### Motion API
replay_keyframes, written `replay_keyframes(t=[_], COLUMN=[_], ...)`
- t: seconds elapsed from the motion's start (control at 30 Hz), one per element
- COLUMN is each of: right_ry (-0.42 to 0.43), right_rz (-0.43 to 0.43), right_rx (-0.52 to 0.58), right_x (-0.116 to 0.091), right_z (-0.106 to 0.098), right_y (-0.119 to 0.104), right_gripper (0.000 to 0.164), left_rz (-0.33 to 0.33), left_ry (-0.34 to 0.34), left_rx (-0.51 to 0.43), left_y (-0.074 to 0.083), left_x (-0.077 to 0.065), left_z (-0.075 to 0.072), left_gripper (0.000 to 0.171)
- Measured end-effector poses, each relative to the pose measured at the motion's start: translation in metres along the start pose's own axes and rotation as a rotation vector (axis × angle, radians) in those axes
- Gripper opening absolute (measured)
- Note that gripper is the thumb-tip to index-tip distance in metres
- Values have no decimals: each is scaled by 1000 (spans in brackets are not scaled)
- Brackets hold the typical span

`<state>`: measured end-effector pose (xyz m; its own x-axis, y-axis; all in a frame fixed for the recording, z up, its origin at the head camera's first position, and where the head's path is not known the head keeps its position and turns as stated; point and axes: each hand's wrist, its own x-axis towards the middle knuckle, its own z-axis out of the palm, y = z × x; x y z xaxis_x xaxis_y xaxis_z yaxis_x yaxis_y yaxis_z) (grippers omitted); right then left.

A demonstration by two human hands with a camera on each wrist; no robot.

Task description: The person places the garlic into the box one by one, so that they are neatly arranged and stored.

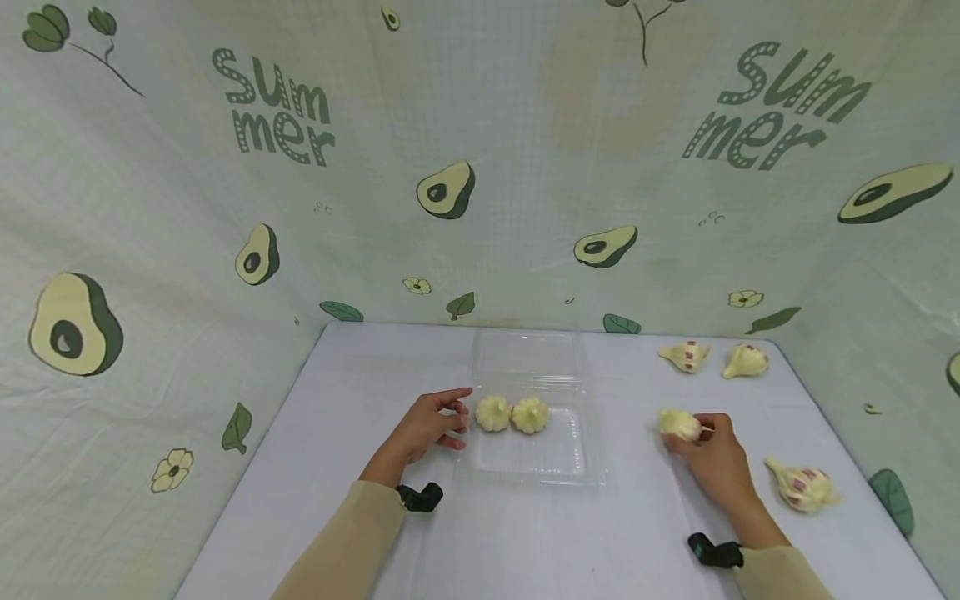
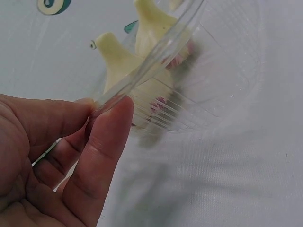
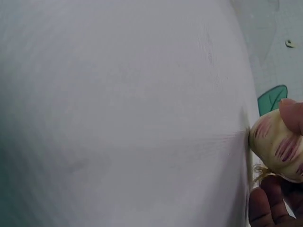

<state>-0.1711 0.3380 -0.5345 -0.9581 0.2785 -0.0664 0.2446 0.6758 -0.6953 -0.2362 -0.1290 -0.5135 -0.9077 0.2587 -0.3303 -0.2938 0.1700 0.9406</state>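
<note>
A clear plastic clamshell box [image 1: 588, 477] lies with its lid [image 1: 528, 354] folded back. Two garlic bulbs stand side by side in its tray, the left one [image 1: 492, 414] beside the right one [image 1: 530, 415], necks upward in the left wrist view. My left hand [image 1: 429, 427] pinches the box's left rim [image 2: 137, 78] between thumb and finger. Off to the right of the box, my right hand [image 1: 716, 467] holds another garlic bulb [image 1: 678, 424]. That bulb shows purple streaks and root hairs in the right wrist view, close to the tabletop.
Two garlic bulbs, the left one [image 1: 687, 356] and the right one [image 1: 746, 361], lie at the table's back right corner. One more bulb [image 1: 804, 486] lies right of my right hand. Printed cloth [image 1: 525, 125] surrounds the white table [image 1: 375, 358].
</note>
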Motion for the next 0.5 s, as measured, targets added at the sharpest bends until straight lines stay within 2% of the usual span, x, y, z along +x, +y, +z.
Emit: replay_keyframes(t=[0.1, 0.3, 0.5], right_ry=[20, 48, -3], right_rz=[-35, -185, -217], right_rx=[-16, -91, -92], right_x=[-1, 1, 3], right_z=[2, 4, 1], right_y=[3, 8, 5], right_gripper=[79, 71, 63], left_rz=[0, 2, 1], left_ry=[1, -1, 4], left_rx=[2, 9, 1], left_y=[-1, -1, -1], left_x=[0, 0, 0], left_z=[1, 1, 1], left_gripper=[60, 62, 61])
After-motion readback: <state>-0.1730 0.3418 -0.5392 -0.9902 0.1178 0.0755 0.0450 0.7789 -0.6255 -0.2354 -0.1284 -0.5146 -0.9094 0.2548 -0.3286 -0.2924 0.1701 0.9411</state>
